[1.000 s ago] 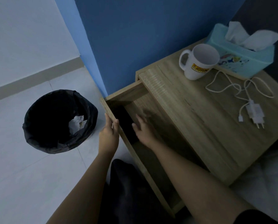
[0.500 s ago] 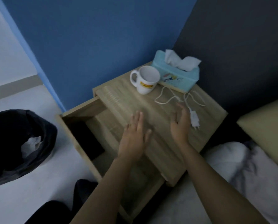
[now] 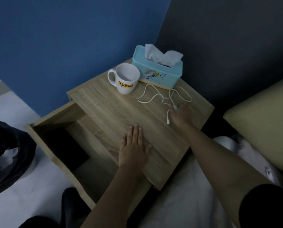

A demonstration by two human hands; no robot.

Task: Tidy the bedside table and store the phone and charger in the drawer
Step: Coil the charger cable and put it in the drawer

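The white charger's cable (image 3: 155, 97) loops over the back right of the wooden bedside table (image 3: 107, 112). My right hand (image 3: 181, 115) lies on the charger's plug with fingers curled over it; the plug itself is hidden, and the cable's free end (image 3: 168, 122) sticks out beside my wrist. Palm down on the table's front part, my left hand (image 3: 134, 148) rests flat with fingers spread and holds nothing. The drawer (image 3: 58, 116) stands pulled out to the left. A dark flat rectangle (image 3: 66, 145), probably the phone, lies inside it.
A white mug (image 3: 126, 79) and a light blue tissue box (image 3: 160, 71) stand at the table's back edge against the blue wall. A black-lined bin (image 3: 9, 153) sits on the floor to the left. White bedding (image 3: 178, 195) and a beige cushion (image 3: 261, 125) lie to the right.
Both hands left the drawer and moved onto the table top. My right hand slid onto the charger plug and covered it. The view swung right, toward the table.
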